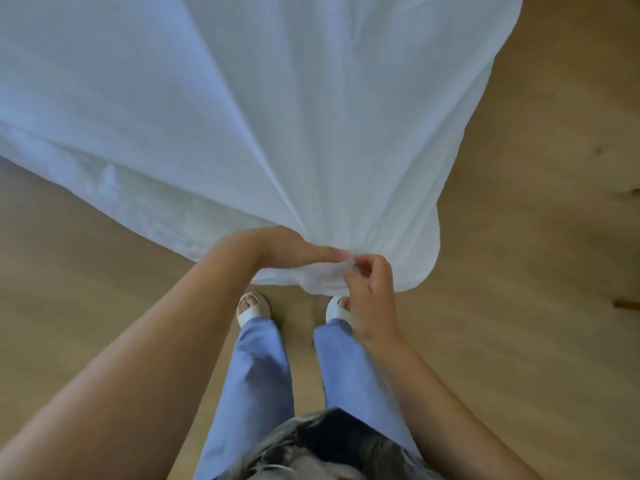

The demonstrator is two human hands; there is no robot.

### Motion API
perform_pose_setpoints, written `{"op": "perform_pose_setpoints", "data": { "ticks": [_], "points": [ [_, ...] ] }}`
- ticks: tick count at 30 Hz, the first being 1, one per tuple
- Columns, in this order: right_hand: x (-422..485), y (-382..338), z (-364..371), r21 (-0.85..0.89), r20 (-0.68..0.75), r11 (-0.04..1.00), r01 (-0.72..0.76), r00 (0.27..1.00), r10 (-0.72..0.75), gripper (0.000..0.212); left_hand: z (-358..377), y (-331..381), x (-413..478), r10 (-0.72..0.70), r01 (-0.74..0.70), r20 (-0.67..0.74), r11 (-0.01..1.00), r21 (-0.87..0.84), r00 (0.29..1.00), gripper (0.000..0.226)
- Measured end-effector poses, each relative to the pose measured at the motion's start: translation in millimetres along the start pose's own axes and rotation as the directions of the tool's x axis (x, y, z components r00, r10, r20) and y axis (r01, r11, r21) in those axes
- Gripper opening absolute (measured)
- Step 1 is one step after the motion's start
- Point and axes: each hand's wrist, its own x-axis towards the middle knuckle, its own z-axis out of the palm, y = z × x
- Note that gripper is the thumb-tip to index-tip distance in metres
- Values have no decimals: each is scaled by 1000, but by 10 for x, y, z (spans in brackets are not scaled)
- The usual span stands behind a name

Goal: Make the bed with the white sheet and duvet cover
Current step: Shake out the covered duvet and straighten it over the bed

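A large white sheet [263, 109] fans out from my hands and fills the upper half of the view, pulled taut with folds running down to its near corner. My left hand [284, 247] grips the gathered corner from the left, fingers partly hidden in the cloth. My right hand [372, 289] pinches the same bunched corner from the right with thumb and curled fingers. The bed under the sheet is hidden.
A light wooden floor [519, 237] lies on both sides of the sheet and under me. My legs in blue trousers and white sandals [252, 308] stand just below the held corner. Dark furniture feet show at the right edge [627, 303].
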Motion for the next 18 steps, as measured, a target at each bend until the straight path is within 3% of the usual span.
{"op": "perform_pose_setpoints", "data": {
  "ticks": [2,3,6,9,11,13,15,16,18],
  "points": [
    [35,-46,-1,152,-25,979,-139,989,144,43,57,124,-58,53,-60,48,987,149,997,87],
    [87,-73,-15,210,-38,957,-201,976,213,47,116,152,-54,95,-100,38,981,167,995,83],
    [234,-159,-43,288,-70,912,-294,943,326,50,263,166,-134,244,-248,46,941,230,969,37],
    [374,-230,-9,3,-124,966,-259,958,257,43,372,8,-80,408,-387,-28,883,266,913,56],
    [388,-269,24,-171,-135,960,-220,971,199,44,424,-54,-86,413,-380,-82,887,264,907,56],
    [291,-250,6,-194,-235,966,-173,964,125,44,488,-109,-61,409,-416,-281,909,36,868,45],
    [52,-181,-74,-83,-423,989,-125,903,78,47,508,-128,-122,302,-444,-427,849,-285,852,30],
    [-81,-112,-109,0,-489,995,-101,868,88,47,513,-117,-171,254,-418,-401,815,-401,880,23],
    [-294,41,-120,140,-478,985,-100,865,156,45,541,-138,-218,241,-372,-319,805,-461,917,21]
  ]
}}
